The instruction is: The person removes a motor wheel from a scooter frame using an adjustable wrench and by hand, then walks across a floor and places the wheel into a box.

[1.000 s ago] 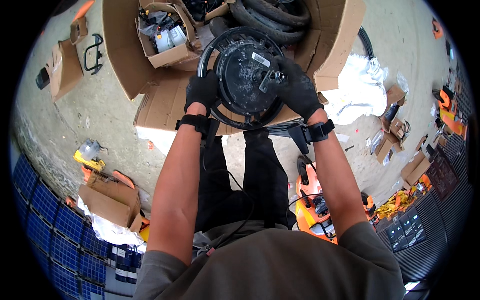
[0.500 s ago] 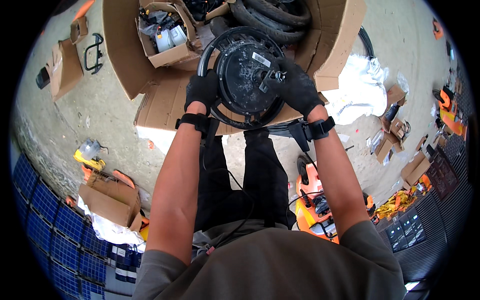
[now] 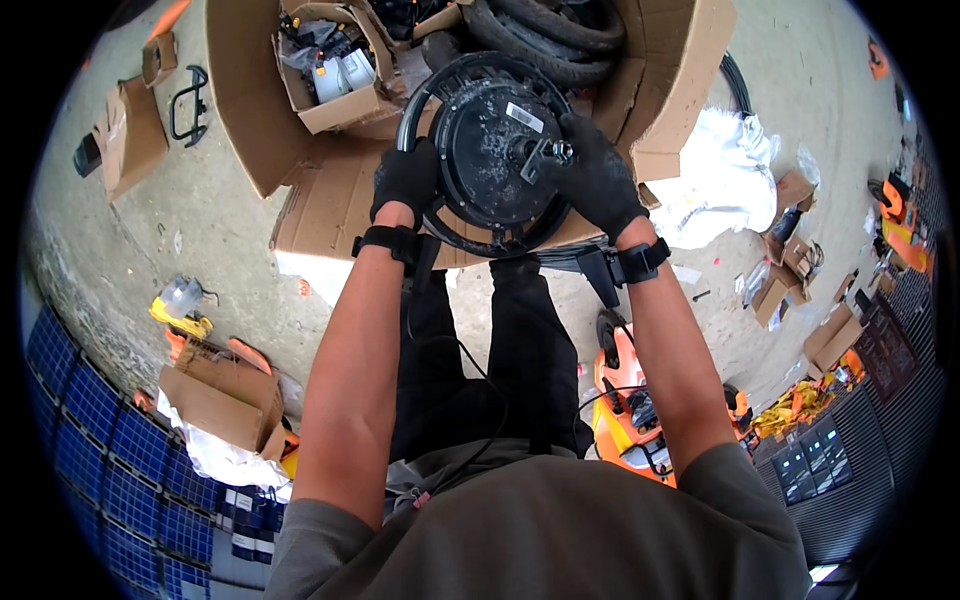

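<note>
A black hub motor wheel point(image 3: 485, 160), without a tyre, is held over the near edge of a large open cardboard box point(image 3: 325, 215). Scuffs mark its round face, which bears a pale label and a metal axle with a bracket point(image 3: 545, 155). My left hand point(image 3: 407, 180), in a black glove, grips the rim at its left side. On the other side my right hand point(image 3: 597, 180), gloved too, is closed at the axle and right rim, and its fingertips are partly hidden. Behind the wheel, several black tyres point(image 3: 550, 40) lie in the box.
Inside the large box, a smaller carton point(image 3: 340, 75) holds wired parts and white pieces. A white sack point(image 3: 715, 185) lies to the right. An orange and yellow scooter-like vehicle point(image 3: 630, 420) stands near my legs. At the left are a torn carton point(image 3: 220, 400) and a black metal frame point(image 3: 188, 107).
Almost nothing differs. Both hands keep their hold on the wheel, and the bracket at the axle appears turned very slightly.
</note>
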`<state>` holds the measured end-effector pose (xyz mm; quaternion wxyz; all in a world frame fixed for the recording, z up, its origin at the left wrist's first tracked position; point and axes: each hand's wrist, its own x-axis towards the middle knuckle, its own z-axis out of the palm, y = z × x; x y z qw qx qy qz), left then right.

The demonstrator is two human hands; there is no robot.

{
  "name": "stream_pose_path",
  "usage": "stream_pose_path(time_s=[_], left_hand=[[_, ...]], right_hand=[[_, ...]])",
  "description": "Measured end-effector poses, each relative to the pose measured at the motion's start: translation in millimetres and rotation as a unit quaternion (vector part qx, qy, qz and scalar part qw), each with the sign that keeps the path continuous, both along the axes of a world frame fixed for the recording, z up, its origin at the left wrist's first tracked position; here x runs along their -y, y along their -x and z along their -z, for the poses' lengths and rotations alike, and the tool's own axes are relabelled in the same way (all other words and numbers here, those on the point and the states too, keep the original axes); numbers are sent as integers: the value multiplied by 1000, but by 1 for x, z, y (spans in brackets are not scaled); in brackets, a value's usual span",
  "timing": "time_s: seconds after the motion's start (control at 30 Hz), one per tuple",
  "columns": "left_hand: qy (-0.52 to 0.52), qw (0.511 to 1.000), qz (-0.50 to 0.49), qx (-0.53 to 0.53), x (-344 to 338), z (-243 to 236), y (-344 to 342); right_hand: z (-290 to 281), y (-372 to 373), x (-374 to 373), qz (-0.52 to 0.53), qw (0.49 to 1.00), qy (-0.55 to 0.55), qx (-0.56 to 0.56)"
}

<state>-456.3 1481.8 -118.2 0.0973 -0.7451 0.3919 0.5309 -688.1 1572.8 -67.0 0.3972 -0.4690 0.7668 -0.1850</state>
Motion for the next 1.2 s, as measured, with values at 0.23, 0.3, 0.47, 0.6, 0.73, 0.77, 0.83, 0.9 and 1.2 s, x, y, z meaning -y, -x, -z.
stream_pose_path(time_s=[0.23,0.3,0.47,0.6,0.73,0.77,0.83,0.9,1.2], left_hand=[[11,1000,8,7,0,-3,3],[3,1000,-5,-4,1,-2,1],[-4,1000,-9,3,2,-5,3],[-4,1000,-11,2,0,-4,3],[28,999,14,8,-2,7,-4],[12,1000,10,6,-1,4,-2],[-19,1000,2,2,4,-4,2],[-19,1000,-12,0,4,-7,4],[8,1000,11,7,-1,8,-1]], right_hand=[[6,8,11,-48,993,-88,-58],[4,9,9,-107,992,20,-57],[-2,5,0,-66,995,65,-27],[-4,3,12,-35,991,-117,-58],[-13,3,17,-72,991,-103,-48],[-12,5,14,-92,993,-42,-61],[-5,9,4,-133,984,79,-86],[0,11,-1,-51,989,131,-34],[32,30,-34,206,920,-157,294]])
